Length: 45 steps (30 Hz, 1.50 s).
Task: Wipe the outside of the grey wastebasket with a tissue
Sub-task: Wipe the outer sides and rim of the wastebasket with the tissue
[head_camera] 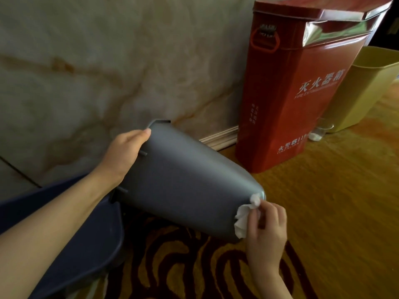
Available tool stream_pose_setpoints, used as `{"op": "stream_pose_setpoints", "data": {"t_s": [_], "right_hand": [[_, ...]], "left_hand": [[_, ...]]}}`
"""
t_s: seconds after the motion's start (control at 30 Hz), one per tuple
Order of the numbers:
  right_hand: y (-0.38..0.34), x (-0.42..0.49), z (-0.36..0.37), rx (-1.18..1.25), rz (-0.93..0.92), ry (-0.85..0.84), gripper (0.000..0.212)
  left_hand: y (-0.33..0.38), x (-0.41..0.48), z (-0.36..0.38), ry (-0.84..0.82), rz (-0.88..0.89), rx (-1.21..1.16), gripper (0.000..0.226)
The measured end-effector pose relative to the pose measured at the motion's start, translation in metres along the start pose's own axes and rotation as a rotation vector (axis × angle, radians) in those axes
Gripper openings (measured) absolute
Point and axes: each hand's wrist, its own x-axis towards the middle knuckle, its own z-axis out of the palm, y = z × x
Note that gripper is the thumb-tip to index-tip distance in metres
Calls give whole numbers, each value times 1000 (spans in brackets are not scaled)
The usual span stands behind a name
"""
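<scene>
The grey wastebasket (183, 180) is held tipped on its side above the carpet, rim toward the left, base toward the lower right. My left hand (125, 154) grips its rim from above, fingers curled over the edge. At the base end, my right hand (267, 225) holds a crumpled white tissue (243, 219) pressed against the basket's bottom corner. The inside of the basket is hidden.
A dark blue bin (82, 229) lies under my left forearm. A red fire extinguisher box (291, 100) stands by the marble wall (97, 61), with a yellow wastebasket (362, 89) and a small clear glass (319, 132) beside it. Patterned yellow carpet (323, 212) covers the floor.
</scene>
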Motion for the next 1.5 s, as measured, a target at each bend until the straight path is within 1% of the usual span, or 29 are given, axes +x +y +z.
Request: {"op": "stream_pose_setpoints", "data": {"t_s": [0.07,0.1,0.17,0.2,0.27,0.33,0.4,0.43,0.53,0.6,0.67,0.7,0.73,0.77,0.83,0.87,0.93,1.0,1.03,1.1,1.2,1.3,1.33,1.4,1.5], "right_hand": [[-15,9,-1,56,24,56,14],[-26,13,2,70,-10,45,14],[-53,21,15,121,-146,-51,17],[-66,22,23,140,-229,-118,20],[-84,24,39,96,-360,-222,27],[-84,24,46,42,-398,-229,31],[-64,22,40,24,-348,-168,29],[-50,19,34,8,-294,-127,27],[-3,11,12,-35,-17,-73,16],[26,8,0,-82,191,-106,14],[45,6,-8,-89,398,-175,15],[48,6,-12,-71,457,-187,15],[46,7,-14,-51,453,-165,15],[38,10,-15,-31,397,-129,16],[11,18,-14,35,223,-93,18],[-6,24,-10,77,122,-106,20],[-33,33,2,135,-40,-200,21],[-45,40,16,139,-109,-327,15],[-42,42,21,128,-110,-359,13],[-21,41,24,104,-37,-329,10],[28,28,16,72,200,-254,8],[68,14,9,-14,411,-283,7],[74,12,8,-43,437,-272,8],[74,19,9,-54,367,-201,10],[59,48,20,58,261,-129,12]], "left_hand": [[-6,-2,-3,-21,9,71,36],[-8,-2,-3,-42,23,142,42],[-10,-1,-4,-75,53,226,50],[-10,-1,-4,-92,66,216,49],[-12,1,-7,-116,71,172,39],[-15,3,-11,-116,61,158,30],[-17,3,-13,-115,68,163,32],[-19,2,-14,-118,71,165,33],[-20,1,-14,-124,81,166,32],[-19,2,-14,-137,101,170,31],[-17,1,-13,-161,118,203,31],[-16,1,-13,-169,126,224,30],[-15,1,-14,-172,140,236,30],[-15,1,-15,-176,150,236,30],[-16,1,-14,-191,142,207,31],[-16,1,-14,-195,134,192,31],[-17,2,-16,-195,121,185,33],[-18,3,-18,-205,111,204,33],[-18,4,-19,-219,109,216,32],[-19,3,-21,-236,121,242,30],[-21,3,-24,-233,133,243,32],[-19,8,-25,-237,134,251,25],[-18,9,-24,-239,151,267,23],[-16,10,-22,-248,195,285,25],[-15,9,-19,-256,207,261,25]]}}
